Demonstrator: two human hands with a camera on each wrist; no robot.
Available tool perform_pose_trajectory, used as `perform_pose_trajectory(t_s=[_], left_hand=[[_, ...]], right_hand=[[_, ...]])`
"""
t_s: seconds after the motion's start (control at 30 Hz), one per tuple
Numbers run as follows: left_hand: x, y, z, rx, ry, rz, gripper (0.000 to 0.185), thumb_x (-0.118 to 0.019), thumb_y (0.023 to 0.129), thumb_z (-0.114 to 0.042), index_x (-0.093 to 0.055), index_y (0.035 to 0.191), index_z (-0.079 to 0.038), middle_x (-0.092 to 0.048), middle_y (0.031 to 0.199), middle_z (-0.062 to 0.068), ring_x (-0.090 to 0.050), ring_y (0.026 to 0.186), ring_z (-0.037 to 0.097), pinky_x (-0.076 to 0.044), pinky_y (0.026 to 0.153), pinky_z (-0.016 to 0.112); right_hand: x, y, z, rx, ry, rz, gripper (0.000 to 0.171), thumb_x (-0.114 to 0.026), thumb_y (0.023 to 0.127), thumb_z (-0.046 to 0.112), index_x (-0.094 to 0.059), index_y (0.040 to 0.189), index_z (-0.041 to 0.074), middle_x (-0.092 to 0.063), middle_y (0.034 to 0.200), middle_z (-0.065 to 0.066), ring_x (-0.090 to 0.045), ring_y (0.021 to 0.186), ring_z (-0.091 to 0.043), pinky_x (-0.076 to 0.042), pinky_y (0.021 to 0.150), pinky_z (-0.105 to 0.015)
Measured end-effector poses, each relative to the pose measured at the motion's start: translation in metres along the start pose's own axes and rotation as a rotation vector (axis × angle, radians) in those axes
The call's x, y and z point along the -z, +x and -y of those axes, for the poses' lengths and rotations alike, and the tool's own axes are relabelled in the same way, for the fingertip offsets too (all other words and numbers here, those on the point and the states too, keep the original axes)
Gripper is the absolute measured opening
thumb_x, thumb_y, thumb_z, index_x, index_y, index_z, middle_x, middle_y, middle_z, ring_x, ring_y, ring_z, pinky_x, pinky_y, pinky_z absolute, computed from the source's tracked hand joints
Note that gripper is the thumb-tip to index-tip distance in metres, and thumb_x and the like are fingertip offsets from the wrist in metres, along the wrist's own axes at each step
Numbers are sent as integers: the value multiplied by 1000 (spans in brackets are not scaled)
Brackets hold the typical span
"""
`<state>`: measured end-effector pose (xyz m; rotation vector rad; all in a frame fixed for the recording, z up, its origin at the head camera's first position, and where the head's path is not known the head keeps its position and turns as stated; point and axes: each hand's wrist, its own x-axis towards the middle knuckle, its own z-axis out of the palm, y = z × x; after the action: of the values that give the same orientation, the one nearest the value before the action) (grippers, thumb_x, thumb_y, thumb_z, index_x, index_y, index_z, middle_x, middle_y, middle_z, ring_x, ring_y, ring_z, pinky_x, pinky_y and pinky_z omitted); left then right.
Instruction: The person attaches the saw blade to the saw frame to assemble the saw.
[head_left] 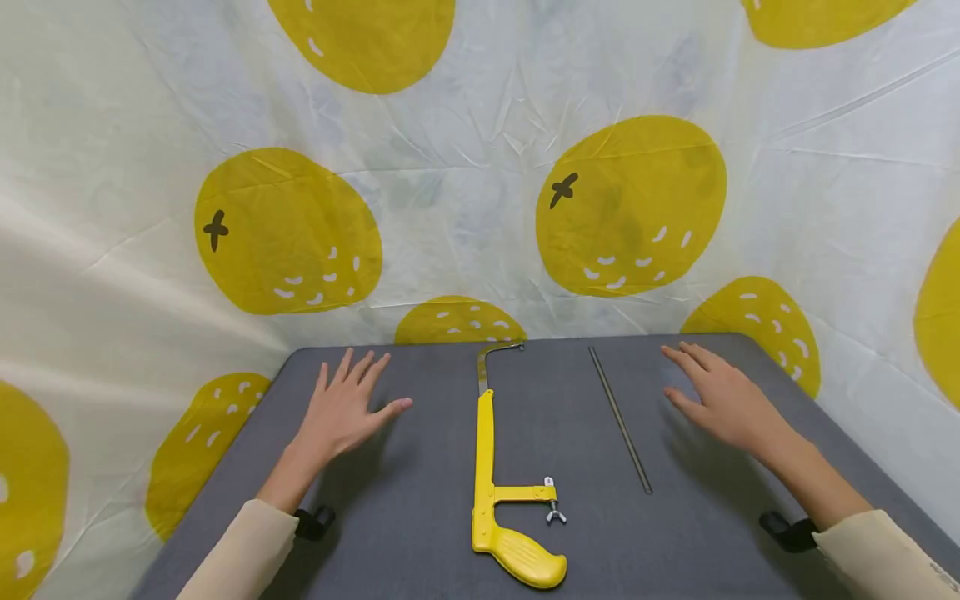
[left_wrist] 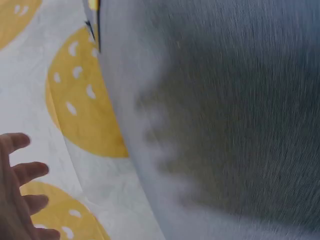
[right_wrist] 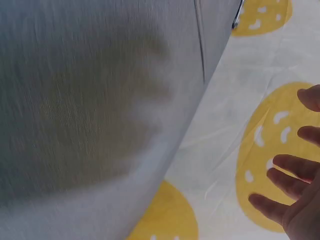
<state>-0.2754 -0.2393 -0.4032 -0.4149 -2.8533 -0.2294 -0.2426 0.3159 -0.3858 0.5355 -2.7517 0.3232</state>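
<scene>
A yellow hacksaw frame (head_left: pixel 485 450) lies lengthwise on the grey table, its curved handle towards me and its metal arm at the far edge. No blade is fitted in it. To its right a thin hacksaw blade (head_left: pixel 621 421) lies at a slant. My left hand (head_left: pixel 341 414) hovers over the table left of the frame, fingers spread and holding nothing. On the other side my right hand (head_left: pixel 723 400) is held above the table, right of the blade, with its fingers extended. Shadows under both hands show in the wrist views.
The grey table (head_left: pixel 420 533) has rounded far corners. Behind and beside it hangs a white cloth (head_left: pixel 465 217) printed with yellow fruit. A wing nut (head_left: pixel 556 517) sits on the frame's short crossbar. Dark bands (head_left: pixel 315 523) circle both wrists.
</scene>
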Motion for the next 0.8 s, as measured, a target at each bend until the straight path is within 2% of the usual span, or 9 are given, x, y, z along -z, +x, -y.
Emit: perform_pose_trajectory(t_s=[0.07,0.2,0.3,0.43,0.6,0.8], left_hand=[[0,-4,-6,-11,-5,-1,96,-49,91,-82,-31,164,-22,-34,167,16,-16,159,44,-6,122,72],[-3,-12,-20,-45,-1,-48,95,-51,89,-81,-36,162,-22,-41,164,13,-24,157,41,-16,122,70],[-8,-17,-31,-72,3,-102,93,-53,89,-80,-40,160,-22,-47,159,12,-35,153,39,-28,118,69],[-13,-24,-45,-104,-7,-129,90,-55,90,-79,-43,158,-21,-53,154,10,-46,146,37,-41,110,64],[-18,-29,-63,-135,-33,-102,88,-54,90,-79,-45,157,-23,-55,150,6,-52,139,32,-47,103,60],[-31,-32,-84,-163,-71,-7,89,-50,89,-82,-43,158,-26,-56,150,2,-55,135,29,-49,100,57]], right_hand=[[-2,-5,8,0,38,-23,64,-70,99,27,-45,153,4,-48,150,-28,-49,132,-52,-47,93,-69],[-6,-13,23,-22,130,-30,60,-69,99,24,-46,151,4,-54,144,-24,-56,125,-47,-50,89,-64],[-11,-14,32,-36,177,-19,58,-70,98,20,-48,147,1,-59,139,-24,-62,119,-44,-52,87,-61],[-18,-11,45,-95,256,33,54,-73,95,18,-52,141,-3,-65,128,-27,-69,107,-41,-57,82,-55],[-29,-9,55,-189,384,99,50,-74,95,19,-55,135,-5,-69,117,-28,-71,99,-39,-59,76,-47],[-44,-5,57,-342,454,224,56,-73,94,22,-52,137,-7,-71,111,-25,-72,76,-22,-58,67,-38]])
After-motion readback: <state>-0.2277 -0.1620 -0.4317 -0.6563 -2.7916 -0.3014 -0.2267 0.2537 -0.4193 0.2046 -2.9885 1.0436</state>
